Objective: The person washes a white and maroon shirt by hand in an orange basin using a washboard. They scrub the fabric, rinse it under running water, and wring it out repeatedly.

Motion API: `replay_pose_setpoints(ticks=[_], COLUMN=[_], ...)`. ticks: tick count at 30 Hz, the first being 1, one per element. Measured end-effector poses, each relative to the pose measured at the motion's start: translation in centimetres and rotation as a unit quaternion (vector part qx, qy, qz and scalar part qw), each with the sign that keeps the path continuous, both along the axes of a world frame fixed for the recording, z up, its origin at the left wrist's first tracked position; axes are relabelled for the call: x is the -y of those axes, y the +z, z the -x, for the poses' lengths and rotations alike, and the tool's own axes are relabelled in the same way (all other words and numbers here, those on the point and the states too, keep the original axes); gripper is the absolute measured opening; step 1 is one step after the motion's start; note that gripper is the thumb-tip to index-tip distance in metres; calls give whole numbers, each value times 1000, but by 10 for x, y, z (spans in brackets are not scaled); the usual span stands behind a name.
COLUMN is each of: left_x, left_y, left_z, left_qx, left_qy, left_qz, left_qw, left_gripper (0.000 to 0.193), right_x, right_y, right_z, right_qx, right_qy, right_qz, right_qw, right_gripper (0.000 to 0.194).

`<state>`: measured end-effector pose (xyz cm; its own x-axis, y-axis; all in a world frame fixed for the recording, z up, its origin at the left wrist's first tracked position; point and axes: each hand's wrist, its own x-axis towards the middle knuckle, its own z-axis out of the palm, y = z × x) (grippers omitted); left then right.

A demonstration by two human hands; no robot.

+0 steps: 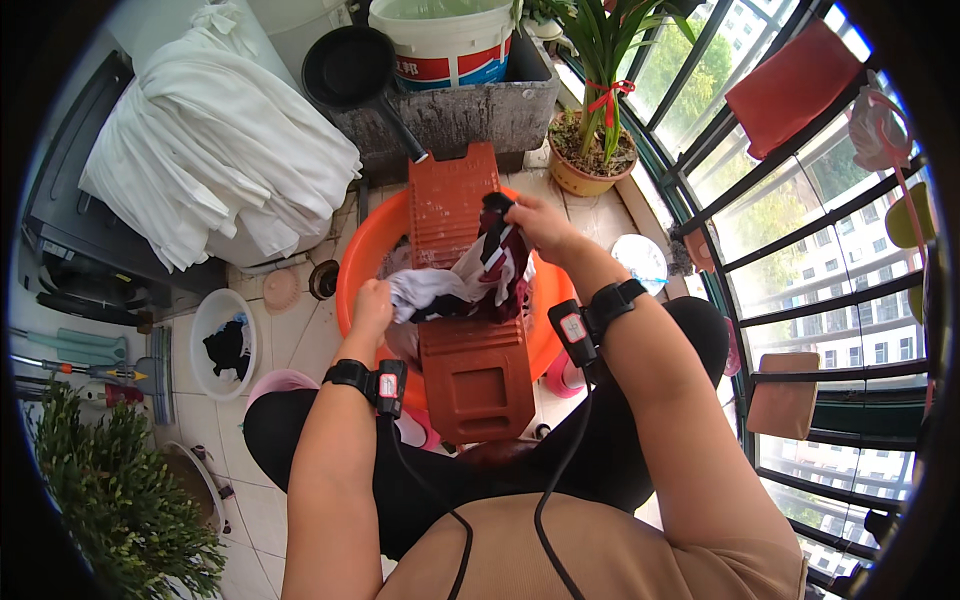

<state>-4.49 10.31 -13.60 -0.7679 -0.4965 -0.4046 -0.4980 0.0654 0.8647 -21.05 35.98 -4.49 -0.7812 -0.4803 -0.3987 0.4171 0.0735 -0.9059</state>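
A wet garment (471, 282) in white, black and dark red is stretched between my hands, across a reddish-brown plastic washboard (474, 375). My left hand (373, 307) grips its white end over the left side of the washboard. At the upper right, my right hand (546, 225) holds a black part of it, raised a little. The washboard lies lengthwise over an orange basin (358, 251), its near end between my knees. More cloth shows in the basin beside the board, mostly hidden.
A stone sink (480, 112) holding a white bucket (454, 45) stands ahead, a black frying pan (351, 66) on its edge. Left is a white basin (201, 345) with dark clothes. A potted plant (585, 161) and barred windows (810, 247) are right.
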Motion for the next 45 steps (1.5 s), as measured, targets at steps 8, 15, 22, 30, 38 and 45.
replay_pose_setpoints(ticks=[8,15,22,30,38,45], left_x=[-64,-50,-50,-14,14,-20], left_y=[79,157,214,221,160,235], left_z=[24,53,61,40,32,54], left_qx=[-282,-149,-221,-19,54,-175], left_qy=[-156,-288,-280,-343,-232,-139], left_qz=[84,-111,455,376,407,-307], left_qw=[943,939,816,860,882,925], left_gripper=[78,37,17,24,26,35], right_x=[-10,-2,16,3,-11,-23], right_y=[116,90,57,62,92,145], right_z=[-12,8,6,3,15,2], right_qx=[5,-117,-276,-496,-283,-20], right_qy=[185,249,187,226,137,32], right_qz=[183,81,-36,-438,-234,269], right_qw=[966,958,942,715,920,962], right_gripper=[19,24,24,26,32,27])
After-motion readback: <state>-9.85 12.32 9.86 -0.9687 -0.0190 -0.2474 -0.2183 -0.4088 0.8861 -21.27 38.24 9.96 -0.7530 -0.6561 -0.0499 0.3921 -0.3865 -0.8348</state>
